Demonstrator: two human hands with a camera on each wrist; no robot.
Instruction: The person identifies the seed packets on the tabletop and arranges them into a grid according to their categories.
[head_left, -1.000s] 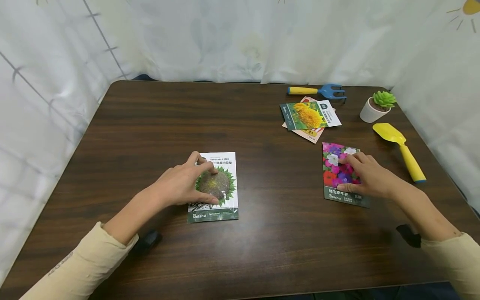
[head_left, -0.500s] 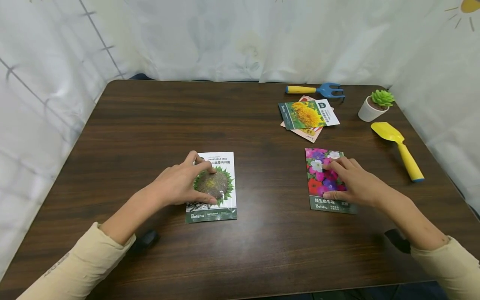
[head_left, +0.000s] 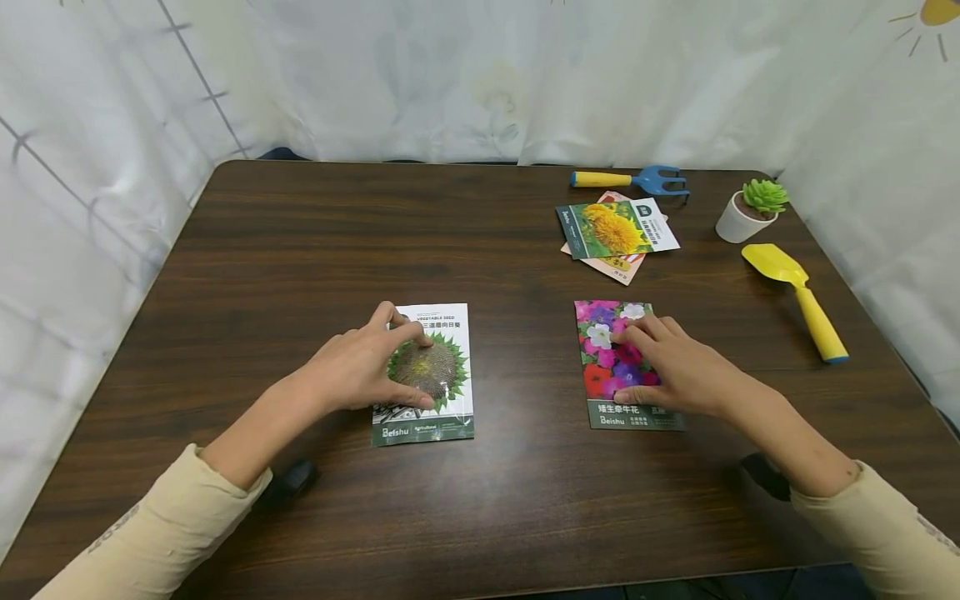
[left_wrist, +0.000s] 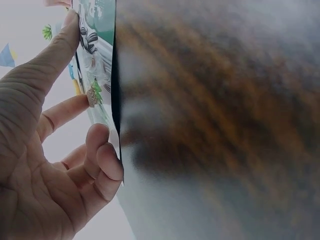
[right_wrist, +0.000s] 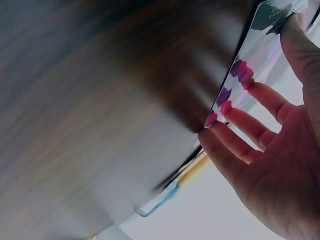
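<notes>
In the head view, a white and green seed packet [head_left: 442, 421] with a sunflower-head picture lies flat left of the table's middle. My left hand [head_left: 367, 362] rests on its left part, thumb and fingertips touching the face; the left wrist view shows the thumb [left_wrist: 55, 55] laid along it and the outer fingers bent at its edge. To the right lies a second seed packet [head_left: 596, 362] with pink, purple and red flowers. My right hand [head_left: 675, 367] presses on its right side with spread fingertips and thumb. In the right wrist view those fingers [right_wrist: 227, 150] reach onto the packet's surface.
At the back right, a yellow-flower seed packet [head_left: 615, 229] overlaps a pinkish packet [head_left: 622, 271]. Behind them is a blue hand fork [head_left: 656, 181] with a yellow handle. A small potted succulent [head_left: 752, 212] and a yellow trowel [head_left: 798, 292] stand and lie toward the table's right edge.
My right hand has slid the flower packet leftward across the table, closer to the sunflower packet, and straightened it slightly. The left hand and its packet have stayed in place.
</notes>
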